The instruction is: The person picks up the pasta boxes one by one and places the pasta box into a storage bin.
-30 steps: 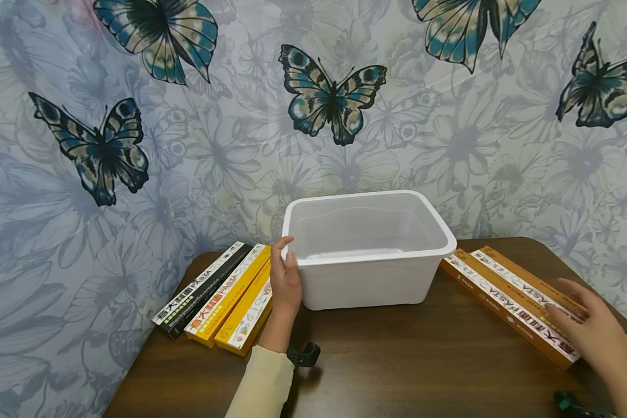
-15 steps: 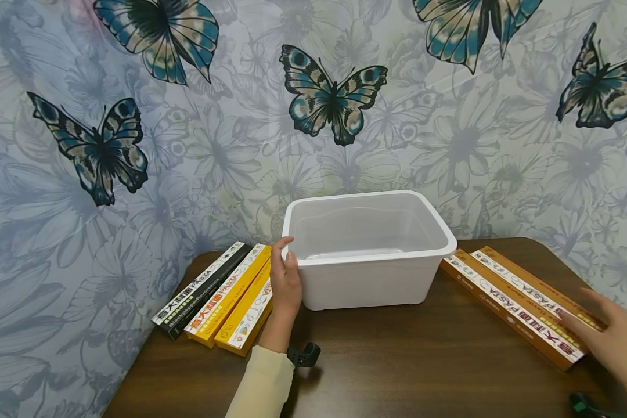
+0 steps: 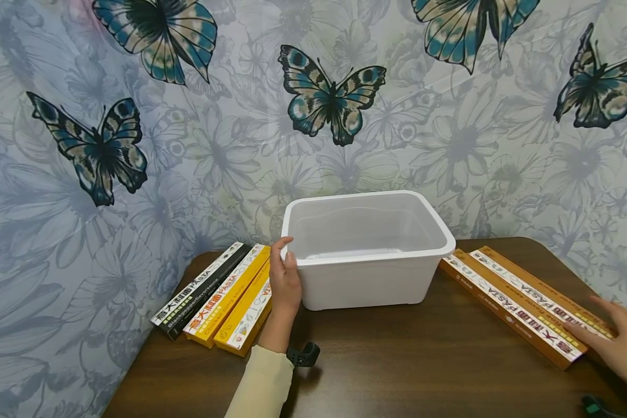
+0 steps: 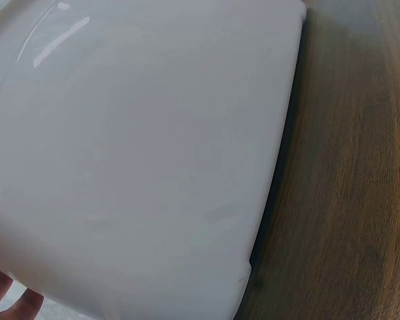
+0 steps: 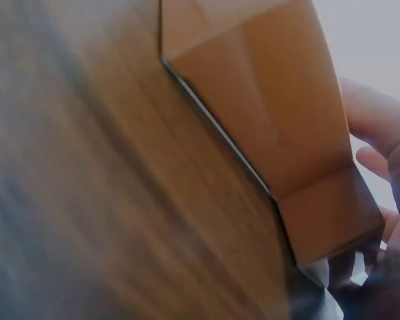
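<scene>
A white plastic bin (image 3: 366, 284) stands mid-table with its opening up. My left hand (image 3: 286, 281) holds its left front corner, fingers at the rim and thumb on the front; in the left wrist view, fingertips (image 4: 20, 307) show past the bin's edge. Two brown pasta boxes lie side by side on the right, an inner box (image 3: 517, 310) and an outer box (image 3: 543, 290). My right hand (image 3: 619, 342) is at the near end of the outer box, thumb and fingers spread around it. In the blurred right wrist view, fingers (image 5: 377, 120) appear beside the box ends.
To the left lie a black pasta box (image 3: 201, 290) and two yellow ones, a middle box (image 3: 227, 296) and a partly hidden box (image 3: 245, 316). A dark strap (image 3: 598, 406) shows below my right hand. The patterned wall covering (image 3: 219, 162) rises behind the brown table (image 3: 397, 360).
My right hand has shifted right and toward me along the outer brown box to its near end. My left hand and the bin have stayed put.
</scene>
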A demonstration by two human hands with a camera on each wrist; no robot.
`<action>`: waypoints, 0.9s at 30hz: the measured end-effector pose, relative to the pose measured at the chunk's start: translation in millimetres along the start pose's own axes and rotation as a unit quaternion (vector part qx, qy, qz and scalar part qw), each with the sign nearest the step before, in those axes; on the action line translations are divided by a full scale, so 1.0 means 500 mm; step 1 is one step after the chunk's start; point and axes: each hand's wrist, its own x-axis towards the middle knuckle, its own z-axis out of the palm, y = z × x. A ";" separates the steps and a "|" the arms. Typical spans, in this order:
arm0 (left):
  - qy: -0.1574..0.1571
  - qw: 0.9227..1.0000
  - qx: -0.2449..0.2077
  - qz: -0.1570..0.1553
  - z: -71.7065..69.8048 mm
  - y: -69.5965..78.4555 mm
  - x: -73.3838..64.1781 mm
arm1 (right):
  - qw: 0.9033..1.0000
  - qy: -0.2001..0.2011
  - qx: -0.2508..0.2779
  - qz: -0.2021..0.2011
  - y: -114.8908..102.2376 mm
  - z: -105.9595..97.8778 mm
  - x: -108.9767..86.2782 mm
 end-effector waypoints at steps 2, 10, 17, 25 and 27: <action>0.000 1.000 -0.001 0.002 0.000 0.000 0.001 | 1.000 -0.005 0.019 0.004 0.009 0.003 -0.002; -0.002 1.000 0.001 -0.004 -0.002 0.008 -0.002 | 0.999 -0.007 0.034 0.004 0.016 0.003 -0.008; -0.002 1.000 0.005 -0.006 -0.002 0.011 -0.002 | 0.996 0.016 0.076 0.035 0.015 0.009 -0.011; 0.001 1.000 0.007 -0.003 -0.001 0.009 -0.001 | 0.994 0.040 0.078 0.058 0.021 0.015 -0.011; 0.002 1.000 0.008 -0.004 -0.001 0.009 -0.002 | 0.996 0.043 0.067 0.051 0.022 0.015 -0.010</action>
